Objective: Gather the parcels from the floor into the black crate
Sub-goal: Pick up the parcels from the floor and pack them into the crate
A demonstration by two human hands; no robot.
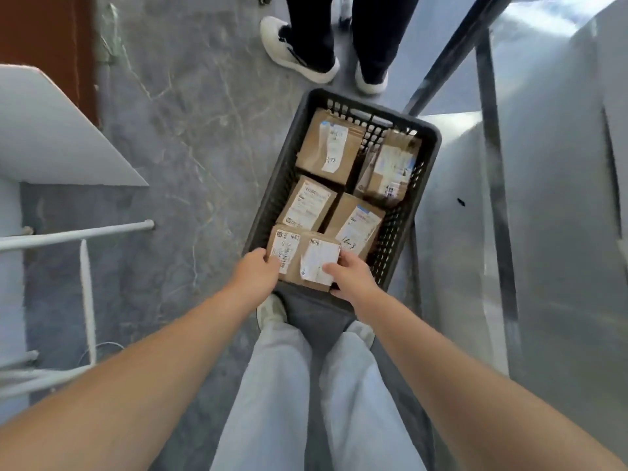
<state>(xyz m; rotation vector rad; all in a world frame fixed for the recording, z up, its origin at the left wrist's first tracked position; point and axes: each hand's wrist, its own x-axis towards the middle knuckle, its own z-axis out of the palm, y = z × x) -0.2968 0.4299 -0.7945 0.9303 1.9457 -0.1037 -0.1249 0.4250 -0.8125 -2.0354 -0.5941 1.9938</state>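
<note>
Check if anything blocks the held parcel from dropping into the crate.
Nothing visible does. The left hand and right hand grip the parcel over the near end of the black crate; the four other parcels lie farther in. The spot beneath is hidden.

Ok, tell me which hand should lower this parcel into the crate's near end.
Right, probably. The right hand holds the parcel from over the inside of the black crate, thumb on the label; the left hand grips the edge beside the crate's left wall, where it could jam.

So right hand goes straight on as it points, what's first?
The right hand meets the parcel it grips at once; beyond that, probably the neighbouring parcel in the black crate, depth unclear.
</note>
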